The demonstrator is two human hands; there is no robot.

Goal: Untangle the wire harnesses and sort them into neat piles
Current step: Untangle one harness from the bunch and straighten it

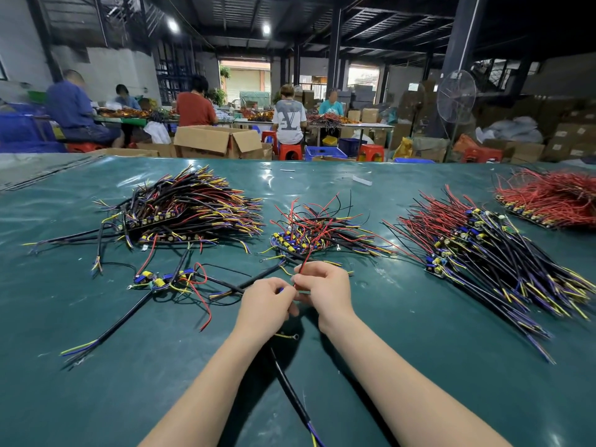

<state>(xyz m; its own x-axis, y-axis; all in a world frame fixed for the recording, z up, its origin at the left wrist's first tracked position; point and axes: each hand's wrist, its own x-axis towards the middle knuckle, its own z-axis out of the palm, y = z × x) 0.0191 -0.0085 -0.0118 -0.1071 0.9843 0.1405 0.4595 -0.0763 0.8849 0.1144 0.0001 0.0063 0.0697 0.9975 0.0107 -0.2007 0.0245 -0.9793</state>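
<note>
Dim workshop, green table (96,366); left hand (264,301), right hand (326,285) tight around red wire (304,263).

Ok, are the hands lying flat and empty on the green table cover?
No, the left hand and right hand are curled together, gripping a harness with a thin red wire above the green table cover.
</note>
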